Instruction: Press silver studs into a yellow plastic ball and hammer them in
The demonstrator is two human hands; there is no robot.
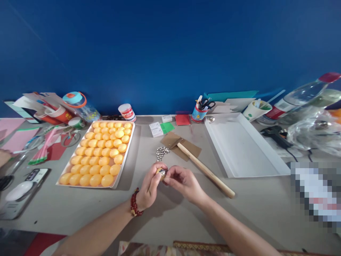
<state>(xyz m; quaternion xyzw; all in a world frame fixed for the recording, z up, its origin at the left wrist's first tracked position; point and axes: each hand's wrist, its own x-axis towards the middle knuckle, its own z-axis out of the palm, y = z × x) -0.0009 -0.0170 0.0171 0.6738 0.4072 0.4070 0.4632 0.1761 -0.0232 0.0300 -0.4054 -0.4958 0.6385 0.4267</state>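
My left hand [149,186], with a red bead bracelet at the wrist, is closed around a small orange ball [161,173] that has shiny silver pieces on its face. My right hand [185,181] has thumb and forefinger pinched together at the ball's right side; whatever is between those fingertips is hidden. Just beyond the hands lies a heap of shiny silver pieces [162,153]. A hammer [206,170] with a wooden handle rests to the right, its head on a brown sheet [195,152]. To the left, a white tray [121,156] holds rows of similar orange balls.
At right stands a shallow white box [239,145], with a glue gun [277,137] and bottles beyond it. A pen cup [199,113], small white boxes [156,129] and a white-and-red tub [127,112] line the blue wall. A phone [23,193] lies far left, near another person's hand [4,156].
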